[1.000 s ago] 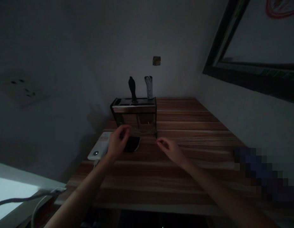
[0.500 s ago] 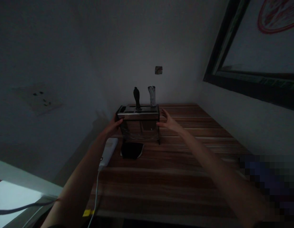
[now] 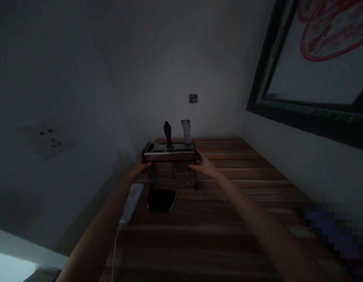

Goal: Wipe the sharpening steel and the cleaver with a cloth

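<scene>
A knife rack [image 3: 169, 156] with a shiny slotted top and see-through front stands on the wood-grain table, at the wall end. From its slots rise a black handle [image 3: 168, 133] and a grey handle [image 3: 186, 131]; any blades are too dark to make out. My left hand [image 3: 139, 169] is closed around the rack's left end, thumb on the front. Around the right end closes my right hand [image 3: 204, 164], its thumb also in front and some fingers hidden behind. Just before the rack lies a flat black item [image 3: 161, 200] of unclear kind.
A white power bank [image 3: 132, 201] with a cable [image 3: 114, 250] lies beside my left forearm. A wall socket [image 3: 42, 138] is on the left. At the right hangs a framed picture [image 3: 325, 74]. The striped table top [image 3: 216, 235] reaches toward me.
From above the table before the rack, both my hands have moved outward to its ends and taken hold of it. The power bank has been turned onto its edge. The view has tilted upward.
</scene>
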### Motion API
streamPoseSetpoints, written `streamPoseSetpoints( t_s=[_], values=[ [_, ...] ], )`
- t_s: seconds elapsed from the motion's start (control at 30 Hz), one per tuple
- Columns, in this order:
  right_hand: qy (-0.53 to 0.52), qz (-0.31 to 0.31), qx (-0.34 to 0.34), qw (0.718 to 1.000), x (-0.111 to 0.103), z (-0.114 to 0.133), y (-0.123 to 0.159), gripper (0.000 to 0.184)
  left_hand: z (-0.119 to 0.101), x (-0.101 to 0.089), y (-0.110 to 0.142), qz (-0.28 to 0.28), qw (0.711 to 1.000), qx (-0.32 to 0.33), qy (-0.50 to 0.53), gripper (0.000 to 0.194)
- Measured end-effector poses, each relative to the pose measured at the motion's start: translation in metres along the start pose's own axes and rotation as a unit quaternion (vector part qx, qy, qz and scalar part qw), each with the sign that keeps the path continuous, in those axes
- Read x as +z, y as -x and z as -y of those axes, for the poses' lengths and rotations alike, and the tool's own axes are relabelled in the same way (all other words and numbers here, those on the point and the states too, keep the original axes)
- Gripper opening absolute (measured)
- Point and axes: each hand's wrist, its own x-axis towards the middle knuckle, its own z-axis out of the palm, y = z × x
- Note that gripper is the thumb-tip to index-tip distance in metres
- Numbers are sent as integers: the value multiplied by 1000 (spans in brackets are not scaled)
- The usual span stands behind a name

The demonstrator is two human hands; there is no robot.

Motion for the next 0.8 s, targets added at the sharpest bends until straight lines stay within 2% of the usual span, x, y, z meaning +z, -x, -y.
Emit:
streamPoseSetpoints(
  t_s=[0.13,0.3,0.6,0.8],
  values=[
    [-2,-17,-1,1000,-4,-1,0,85,-4,7,1,0,1000,3,13,55],
    [7,-27,-9,1000,-17,8,7,76,-18,23,-5,1,1000,11,20,62],
    [35,-60,-12,997,-59,35,27,69,-34,62,-11,34,998,45,21,78],
    [68,-83,-20,994,-85,57,52,67,-39,93,-8,62,995,69,31,81]
  ],
)
